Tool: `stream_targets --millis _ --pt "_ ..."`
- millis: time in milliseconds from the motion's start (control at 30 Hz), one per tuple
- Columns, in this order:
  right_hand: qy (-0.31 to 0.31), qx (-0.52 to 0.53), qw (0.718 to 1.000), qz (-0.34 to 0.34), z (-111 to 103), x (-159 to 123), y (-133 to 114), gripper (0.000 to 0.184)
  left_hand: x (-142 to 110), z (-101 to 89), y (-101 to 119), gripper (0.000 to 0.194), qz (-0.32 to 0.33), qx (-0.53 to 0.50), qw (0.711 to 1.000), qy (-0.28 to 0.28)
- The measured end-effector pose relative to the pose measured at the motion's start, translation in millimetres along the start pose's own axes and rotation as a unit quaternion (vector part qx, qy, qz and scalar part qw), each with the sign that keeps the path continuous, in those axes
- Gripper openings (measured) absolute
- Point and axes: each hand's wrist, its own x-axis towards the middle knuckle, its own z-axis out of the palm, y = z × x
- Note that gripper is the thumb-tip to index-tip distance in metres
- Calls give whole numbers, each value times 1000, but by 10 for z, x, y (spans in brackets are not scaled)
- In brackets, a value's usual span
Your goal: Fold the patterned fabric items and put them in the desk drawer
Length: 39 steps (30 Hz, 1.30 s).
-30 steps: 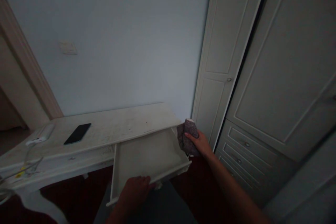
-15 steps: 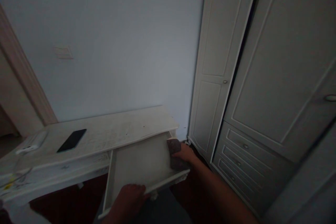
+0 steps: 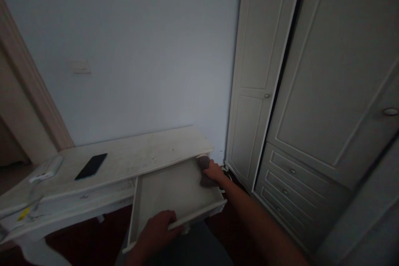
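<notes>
A shallow white drawer [image 3: 174, 191] is pulled out of a worn white desk [image 3: 149, 145]. My left hand [image 3: 158, 226] is closed over the drawer's front panel, thumb on the inner side and fingers partly hidden. Bunched in my right hand [image 3: 215, 171] is a greyish-purple cloth [image 3: 204, 163], at the drawer's right side wall near the back corner. Part of the cloth hangs below the fingers inside the drawer. No objects show on the drawer's pale bottom.
A dark phone [image 3: 91, 166] and a white oblong device [image 3: 46, 168] lie on the desktop's left part. Cables and a yellow tag [image 3: 23, 214] are at the desk's front left. A grey-white wardrobe [image 3: 327, 70] stands close on the right, beside a pale blue wall [image 3: 149, 50].
From above the drawer's right edge, my right hand has brought the cloth down inside, then moved it back along the right wall. My left hand stays on the front panel.
</notes>
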Motion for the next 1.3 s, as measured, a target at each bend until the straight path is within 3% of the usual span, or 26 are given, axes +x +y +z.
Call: stream_targets --millis 200,400,1300 --pt "5 -2 1000 3 68 -316 144 56 -7 35 16 39 -8 6 1000 -2" --pt "13 -2 1000 17 60 -472 138 53 -25 -30 72 41 -17 -6 1000 -13" --pt "5 -13 999 37 37 -570 151 53 -8 20 43 44 -21 2 1000 -1"
